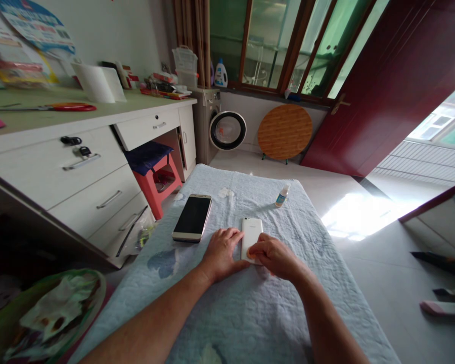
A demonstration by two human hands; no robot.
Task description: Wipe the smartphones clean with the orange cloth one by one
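A white phone (252, 231) lies back side up on the cloth-covered table. My left hand (223, 251) holds its left side, fingers along the edge and thumb near the lower end. Over the phone's lower part, my right hand (275, 257) is closed on a small orange piece (251, 253) pressed to the back cover; the fingers mostly hide it, and I cannot tell its material. To the left lies a larger gold-framed phone (193, 218) with a dark screen. Beyond the white phone, to the right, stands a small spray bottle (281, 196) with a blue label.
The pale blue quilted cover (250, 187) has wrinkles. A white desk (87, 172) runs along the left, with a red stool (157, 182) under it. At lower left is a bin (102, 288) holding rubbish. A washing machine (205, 121) stands behind with its door open.
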